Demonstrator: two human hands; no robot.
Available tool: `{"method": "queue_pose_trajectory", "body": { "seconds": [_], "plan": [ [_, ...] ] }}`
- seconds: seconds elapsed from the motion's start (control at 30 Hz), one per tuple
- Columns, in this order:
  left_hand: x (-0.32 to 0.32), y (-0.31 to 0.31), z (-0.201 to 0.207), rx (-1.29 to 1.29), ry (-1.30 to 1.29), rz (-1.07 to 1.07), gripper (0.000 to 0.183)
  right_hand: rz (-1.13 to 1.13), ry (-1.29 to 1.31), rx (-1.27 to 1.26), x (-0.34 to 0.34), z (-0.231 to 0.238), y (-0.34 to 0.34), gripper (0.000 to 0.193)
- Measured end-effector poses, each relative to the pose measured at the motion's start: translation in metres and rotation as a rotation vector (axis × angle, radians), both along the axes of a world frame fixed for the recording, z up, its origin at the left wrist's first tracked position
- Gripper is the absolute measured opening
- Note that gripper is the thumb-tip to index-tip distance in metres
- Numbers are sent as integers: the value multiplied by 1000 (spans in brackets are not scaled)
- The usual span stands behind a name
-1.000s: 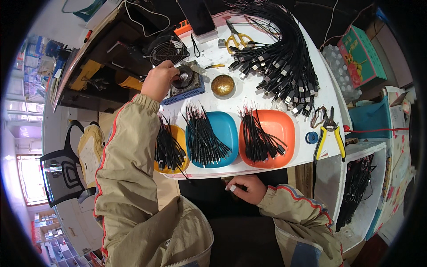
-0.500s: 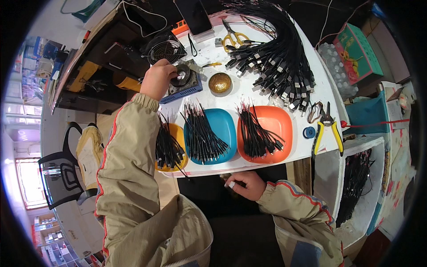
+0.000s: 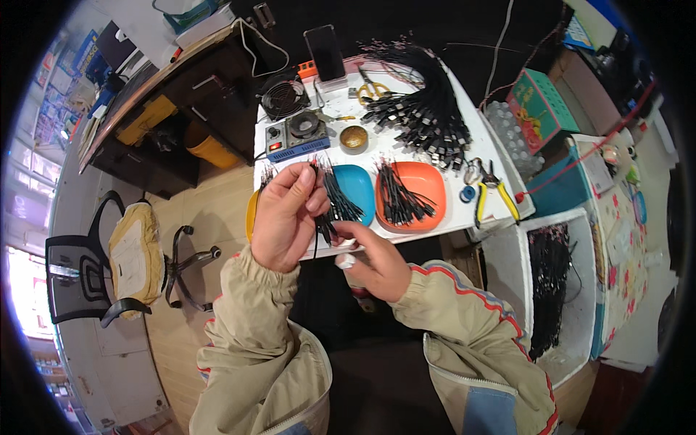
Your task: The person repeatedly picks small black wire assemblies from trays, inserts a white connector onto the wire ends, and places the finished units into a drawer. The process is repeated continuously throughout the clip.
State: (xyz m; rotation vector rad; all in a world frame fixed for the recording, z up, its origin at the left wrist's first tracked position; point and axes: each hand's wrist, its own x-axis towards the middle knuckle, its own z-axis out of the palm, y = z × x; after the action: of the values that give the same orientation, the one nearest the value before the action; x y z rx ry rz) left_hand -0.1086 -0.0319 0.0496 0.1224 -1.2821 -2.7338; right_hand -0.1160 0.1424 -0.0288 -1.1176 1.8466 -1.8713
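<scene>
Over the near edge of the table, my left hand (image 3: pixel 288 214) is closed, thumb and fingers pinching short black cable (image 3: pixel 323 230) that hangs down from it; whether it is one piece or more I cannot tell. My right hand (image 3: pixel 377 264) is just right of it, thumb and index finger apart, white wraps on the fingertips, the index close to the cable's lower end. Behind my hands stand a yellow tray (image 3: pixel 251 217), mostly hidden, a blue tray (image 3: pixel 366 192) and an orange tray (image 3: pixel 433 190), with bunches of black cables in them.
Farther back are a blue solder pot (image 3: pixel 299 148), a fan (image 3: pixel 285 99), a round brass-coloured tin (image 3: pixel 354 139), a phone (image 3: pixel 325 54), scissors (image 3: pixel 372 88) and a heap of USB cables (image 3: pixel 428 119). Yellow-handled wire strippers (image 3: pixel 496 196) lie right, above a white bin (image 3: pixel 580 290).
My left hand has come back from the solder pot to the table's near edge with cable in it. My right hand has risen beside it, and its fingers have spread.
</scene>
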Motion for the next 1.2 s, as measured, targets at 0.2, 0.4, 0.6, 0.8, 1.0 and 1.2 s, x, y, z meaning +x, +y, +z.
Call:
{"method": "queue_pose_trajectory", "body": {
  "seconds": [0.2,0.4,0.6,0.8,1.0,1.2],
  "plan": [
    [28,55,4,-24,75,37,17,-30,-383,52,36,28,9,39],
    [41,69,-3,-208,30,-142,40,-196,-495,-247,40,72,141,29],
    [41,35,-49,-261,-135,-103,29,-575,-173,-238,73,172,306,37],
    [53,-2,-91,-313,-220,-38,25,-1084,117,664,33,104,397,18],
    [79,-24,-115,-574,-235,-14,21,-1235,97,1429,-32,-59,430,23],
    [79,-54,-109,-1011,-180,293,12,-1130,365,1413,-47,-61,393,17]
  ]
}}
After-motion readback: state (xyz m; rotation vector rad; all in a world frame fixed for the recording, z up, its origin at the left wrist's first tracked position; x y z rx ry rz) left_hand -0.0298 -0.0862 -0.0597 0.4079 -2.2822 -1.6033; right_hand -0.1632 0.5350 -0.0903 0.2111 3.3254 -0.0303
